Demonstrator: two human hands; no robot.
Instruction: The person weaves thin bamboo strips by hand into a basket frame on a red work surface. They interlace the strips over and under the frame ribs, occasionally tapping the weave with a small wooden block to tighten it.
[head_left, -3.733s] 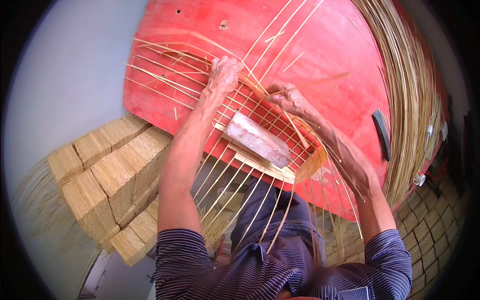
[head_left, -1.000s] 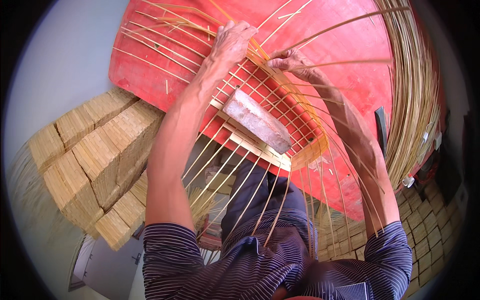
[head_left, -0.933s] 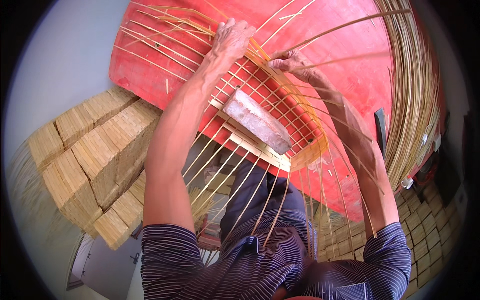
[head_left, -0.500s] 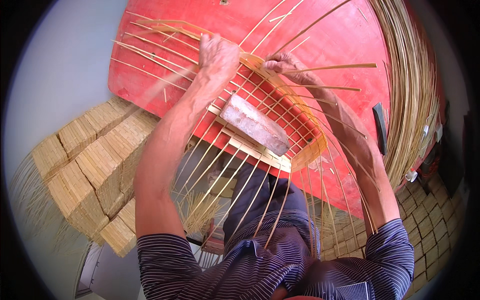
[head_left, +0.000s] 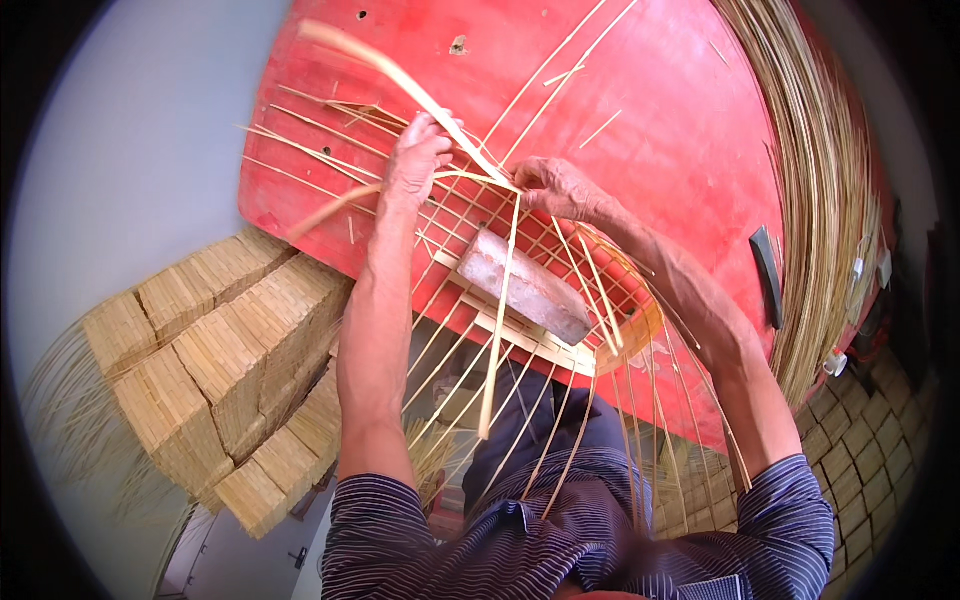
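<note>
A half-woven lattice of thin bamboo strips (head_left: pixel 500 260) lies on a red board (head_left: pixel 650 120), weighted by a grey stone block (head_left: pixel 522 285). My left hand (head_left: pixel 415 160) presses on the strips at the far left corner of the weave, fingers curled over a flat pale strip (head_left: pixel 400 80) that arcs up to the far left. My right hand (head_left: pixel 555 185) pinches the strips where they cross, just right of the left hand. A loose strip hangs down from that crossing toward my lap. Long strip ends stick out toward me over the board's edge.
Stacks of pale woven bamboo mats (head_left: pixel 210 360) sit to my left. A large bundle of long bamboo strips (head_left: pixel 830 190) curves along the board's right side. A dark tool (head_left: pixel 767 275) lies on the board at the right.
Both hands shifted on the far edge of the weave; the left hand drew a flat strip up and over to the far left, and one strip now hangs down across the stone.
</note>
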